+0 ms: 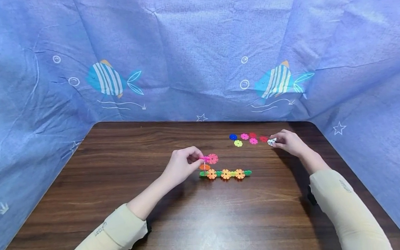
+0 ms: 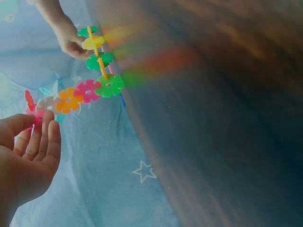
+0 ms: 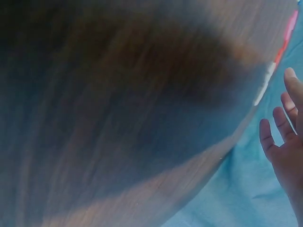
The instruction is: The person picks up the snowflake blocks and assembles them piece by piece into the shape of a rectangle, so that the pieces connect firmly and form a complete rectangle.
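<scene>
My left hand (image 1: 182, 166) pinches a pink snowflake disc (image 2: 36, 117) between thumb and fingers. That disc tops a raised string of linked discs: a red-pink disc (image 1: 213, 159), a white disc (image 2: 49, 104), an orange disc (image 2: 69, 100) and a pink disc (image 2: 88, 91). The string rises from the left end of a row of interlocked green, yellow and orange discs (image 1: 225, 174) low over the table. At the back right, my right hand (image 1: 290, 143) reaches down with its fingertips at a white disc (image 1: 271, 142). In the right wrist view its fingers are spread and loosely bent.
Loose discs lie left of my right hand on the brown table (image 1: 146, 151): a blue disc (image 1: 233, 137), a yellow-green disc (image 1: 238, 143), pink discs (image 1: 253, 141) and red discs (image 1: 263, 139). A blue fish-print curtain (image 1: 196, 56) hangs behind the table's back edge.
</scene>
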Demonstrator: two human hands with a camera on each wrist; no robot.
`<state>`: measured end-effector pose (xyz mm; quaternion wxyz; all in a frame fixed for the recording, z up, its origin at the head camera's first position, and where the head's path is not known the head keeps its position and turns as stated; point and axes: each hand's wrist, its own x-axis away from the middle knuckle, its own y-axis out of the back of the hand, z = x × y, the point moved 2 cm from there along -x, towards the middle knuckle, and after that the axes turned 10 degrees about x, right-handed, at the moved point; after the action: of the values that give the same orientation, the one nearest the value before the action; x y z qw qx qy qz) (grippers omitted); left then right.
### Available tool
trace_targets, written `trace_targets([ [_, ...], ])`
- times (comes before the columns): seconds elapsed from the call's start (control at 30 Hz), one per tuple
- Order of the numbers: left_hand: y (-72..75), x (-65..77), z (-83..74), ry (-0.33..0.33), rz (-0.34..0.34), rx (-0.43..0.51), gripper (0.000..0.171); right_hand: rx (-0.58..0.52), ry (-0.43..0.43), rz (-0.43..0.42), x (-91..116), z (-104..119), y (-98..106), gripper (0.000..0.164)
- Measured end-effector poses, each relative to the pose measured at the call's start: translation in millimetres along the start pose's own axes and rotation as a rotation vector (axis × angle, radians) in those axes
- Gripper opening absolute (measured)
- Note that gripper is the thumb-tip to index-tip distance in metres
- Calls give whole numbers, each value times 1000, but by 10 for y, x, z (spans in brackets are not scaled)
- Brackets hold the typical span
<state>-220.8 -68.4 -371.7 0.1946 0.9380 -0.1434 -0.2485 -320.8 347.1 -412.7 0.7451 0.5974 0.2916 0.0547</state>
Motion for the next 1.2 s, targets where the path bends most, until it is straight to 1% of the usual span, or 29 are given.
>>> trace_targets([
  [0.1, -2, -6, -12, -4, 2, 3, 5, 8, -7, 21, -13, -47, -45, 26],
  [0.33, -18, -3, -16, -1, 13, -4, 6, 48, -101, 137, -21, -125, -106, 27],
  [0.47, -22, 5, -17, -2, 18, 3, 7, 71, -128, 167, -11, -156, -113, 27],
  [0.67, -20, 10, -7, 5, 15, 8, 7, 43, -136, 149, -26, -169, -121, 24],
  [0.77, -21, 9, 4, 16, 16, 2, 7, 31, -156, 135, -26, -150, -112, 25],
  [0.97, -11, 10, -15, 13, 4, 1, 6, -5, -196, 106, -15, -105, -93, 27],
  [1.07, -9, 5, -22, 23, -5, 11, 5, -57, -207, 88, -7, -78, -76, 21],
  [1.1, -9, 1, -21, 29, -9, 17, 5, -85, -197, 57, -2, -78, -81, 19],
  [1.13, -9, -3, -18, 35, -12, 20, 5, -107, -198, 51, -3, -65, -75, 16],
  [1.2, -10, -7, -15, 49, -17, 30, 6, -116, -203, 45, -15, -32, -63, 13],
])
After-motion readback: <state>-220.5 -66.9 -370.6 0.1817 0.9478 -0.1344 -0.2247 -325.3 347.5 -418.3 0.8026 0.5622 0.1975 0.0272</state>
